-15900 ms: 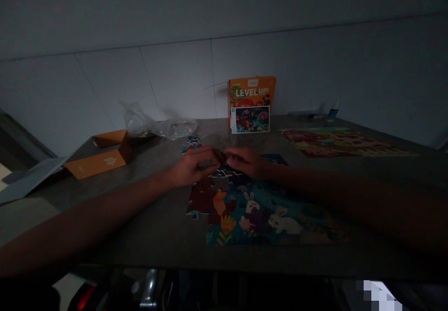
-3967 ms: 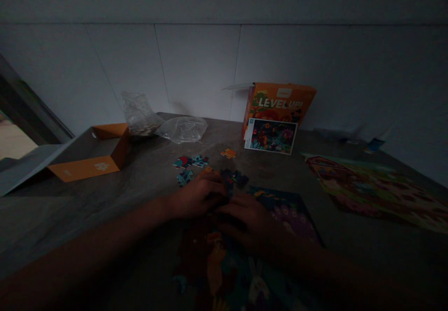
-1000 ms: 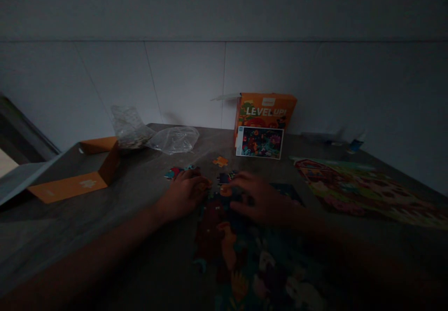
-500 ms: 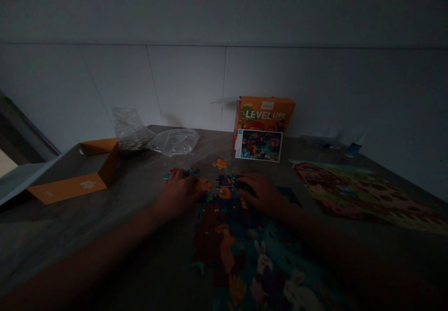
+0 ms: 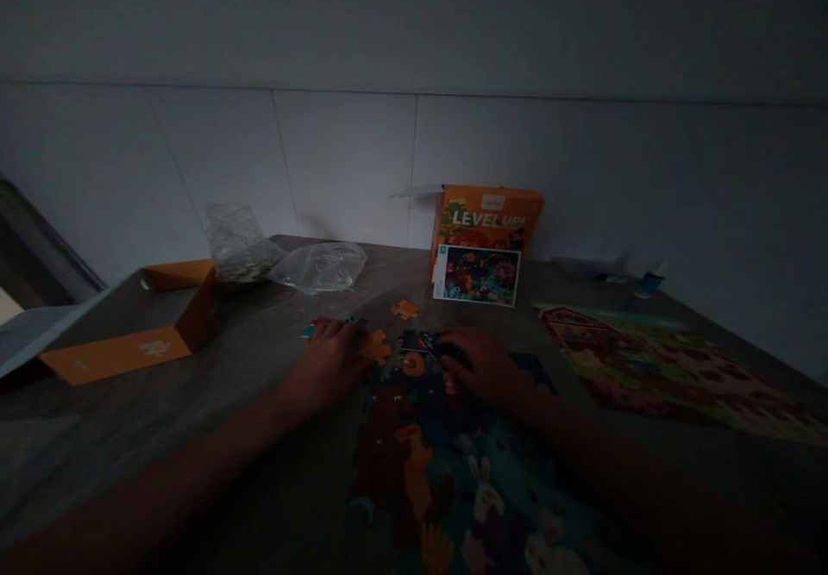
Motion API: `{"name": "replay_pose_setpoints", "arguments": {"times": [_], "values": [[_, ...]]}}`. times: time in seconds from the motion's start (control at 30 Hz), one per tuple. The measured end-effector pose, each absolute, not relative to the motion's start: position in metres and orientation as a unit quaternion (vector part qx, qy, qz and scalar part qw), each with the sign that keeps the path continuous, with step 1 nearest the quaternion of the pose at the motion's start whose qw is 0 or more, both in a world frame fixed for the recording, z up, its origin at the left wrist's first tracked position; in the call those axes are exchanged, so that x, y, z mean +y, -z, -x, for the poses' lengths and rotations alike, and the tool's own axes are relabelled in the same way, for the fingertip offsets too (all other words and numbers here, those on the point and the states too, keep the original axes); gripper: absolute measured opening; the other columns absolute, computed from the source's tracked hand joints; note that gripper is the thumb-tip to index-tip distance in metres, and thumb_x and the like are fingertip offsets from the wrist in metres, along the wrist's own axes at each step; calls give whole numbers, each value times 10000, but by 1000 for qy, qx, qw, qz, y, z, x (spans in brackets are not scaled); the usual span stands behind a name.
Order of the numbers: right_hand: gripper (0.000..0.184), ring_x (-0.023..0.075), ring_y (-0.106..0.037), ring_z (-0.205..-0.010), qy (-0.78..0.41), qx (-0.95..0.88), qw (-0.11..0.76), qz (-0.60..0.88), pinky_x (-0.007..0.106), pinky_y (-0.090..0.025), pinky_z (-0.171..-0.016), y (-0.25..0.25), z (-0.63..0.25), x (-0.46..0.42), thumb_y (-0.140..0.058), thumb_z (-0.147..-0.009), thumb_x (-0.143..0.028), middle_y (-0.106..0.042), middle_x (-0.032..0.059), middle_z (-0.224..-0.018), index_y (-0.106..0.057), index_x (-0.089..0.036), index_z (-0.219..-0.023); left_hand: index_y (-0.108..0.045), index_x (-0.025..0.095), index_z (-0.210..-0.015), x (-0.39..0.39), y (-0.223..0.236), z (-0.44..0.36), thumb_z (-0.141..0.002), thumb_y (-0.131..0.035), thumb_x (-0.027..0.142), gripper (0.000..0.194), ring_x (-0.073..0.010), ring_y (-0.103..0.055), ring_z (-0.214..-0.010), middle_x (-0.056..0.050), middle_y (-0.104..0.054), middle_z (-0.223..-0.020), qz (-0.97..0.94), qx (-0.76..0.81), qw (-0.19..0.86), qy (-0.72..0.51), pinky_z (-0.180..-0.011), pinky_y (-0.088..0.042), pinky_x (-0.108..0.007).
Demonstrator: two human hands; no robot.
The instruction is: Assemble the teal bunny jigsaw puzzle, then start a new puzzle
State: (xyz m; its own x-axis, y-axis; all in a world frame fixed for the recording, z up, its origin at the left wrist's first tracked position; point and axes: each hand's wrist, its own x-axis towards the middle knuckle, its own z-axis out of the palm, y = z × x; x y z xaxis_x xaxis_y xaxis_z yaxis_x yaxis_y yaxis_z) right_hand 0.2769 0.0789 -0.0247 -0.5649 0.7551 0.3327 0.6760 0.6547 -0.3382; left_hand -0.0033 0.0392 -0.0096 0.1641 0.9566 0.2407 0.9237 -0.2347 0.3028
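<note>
The partly assembled jigsaw puzzle (image 5: 446, 463), dark with animals and white rabbits, lies in front of me. At its far edge my right hand (image 5: 482, 368) is curled, thumb and fingers around a dark puzzle piece (image 5: 456, 353). Beside those fingertips, a dark piece with coloured streaks (image 5: 417, 341) lies along the top of the puzzle. My left hand (image 5: 331, 359) rests left of the puzzle with fingers lying over loose teal and red pieces (image 5: 312, 328). An orange-backed piece (image 5: 379, 347) is just right of it. Dim light blurs the fingertips.
Another orange piece (image 5: 405, 309) lies farther back. Behind it, a picture card (image 5: 477, 275) leans on an orange box (image 5: 488, 213). Left are an open box tray (image 5: 116, 355), a bag of pieces (image 5: 242, 252) and a plastic bag (image 5: 327, 266). A farm puzzle (image 5: 673, 368) lies right.
The view has tilted slightly, so most things sit a little lower. Both hands stay in nearly the same places, with the left fingers slightly shifted over the pieces.
</note>
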Motion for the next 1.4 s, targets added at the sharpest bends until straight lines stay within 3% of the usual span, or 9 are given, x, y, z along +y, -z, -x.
{"name": "replay_pose_setpoints", "arguments": {"times": [0.13, 0.27, 0.47, 0.77, 1.03, 1.27, 1.4], "values": [[383, 296, -489, -1330, -84, -891, 194, 402, 527, -357, -1122, 26, -276, 78, -467, -973, -230, -551, 118, -1444, -616, -181, -1322, -631, 154, -1178, 37, 1, 1, -882, -556, 252, 321, -304, -618, -1077, -122, -697, -1103, -756, 613, 65, -220, -941, -495, -439], [376, 282, -488, -1324, -96, -886, 193, 411, 513, -359, -1125, 26, -275, 77, -456, -968, -222, -575, 106, -1421, -620, -177, -1303, -676, 176, -1058, 36, -4, 1, -907, -507, 263, 243, -264, -669, -992, -97, -727, -1031, -743, 606, 94, -268, -884, -519, -381], [342, 294, -442, -1347, -113, -878, 198, 421, 513, -347, -1116, 29, -275, 77, -453, -967, -228, -550, 99, -1443, -605, -177, -1270, -650, 161, -1171, 41, 0, 8, -928, -441, 285, 344, -250, -688, -977, -109, -728, -1075, -693, 637, 101, -323, -851, -536, -364], [246, 268, -533, -1178, -125, -875, 223, 410, 432, -404, -1022, 22, -272, 82, -534, -949, -230, -643, 116, -1244, -613, -159, -1171, -654, 181, -1237, 42, -8, 12, -926, -420, 183, 390, -273, -667, -1073, -120, -715, -1169, -664, 699, 87, -251, -891, -513, -396], [239, 294, -559, -1105, -39, -800, 216, 558, 441, -417, -979, 28, -272, 90, -519, -947, -188, -654, 127, -1124, -678, -168, -1124, -667, 221, -1239, 41, -12, 13, -818, -446, 47, 506, -268, -634, -1156, -83, -708, -1205, -665, 710, 79, -217, -972, -480, -412], [375, 295, -548, -1166, -64, -830, 239, 501, 447, -406, -1024, 28, -274, 88, -634, -908, -349, -644, 123, -1243, -658, -189, -1246, -685, 225, -1180, 40, -6, 7, -936, -409, 287, 373, -276, -671, -1073, -87, -727, -1153, -688, 659, 112, -283, -905, -518, -434], [334, 281, -565, -1141, -94, -826, 255, 495, 446, -420, -1014, 29, -274, 90, -642, -893, -331, -653, 112, -1211, -677, -194, -1195, -679, 220, -1164, 42, 0, 7, -931, -411, 318, 369, -266, -674, -1051, -86, -735, -1125, -698, 638, 124, -302, -883, -526, -411]]}}
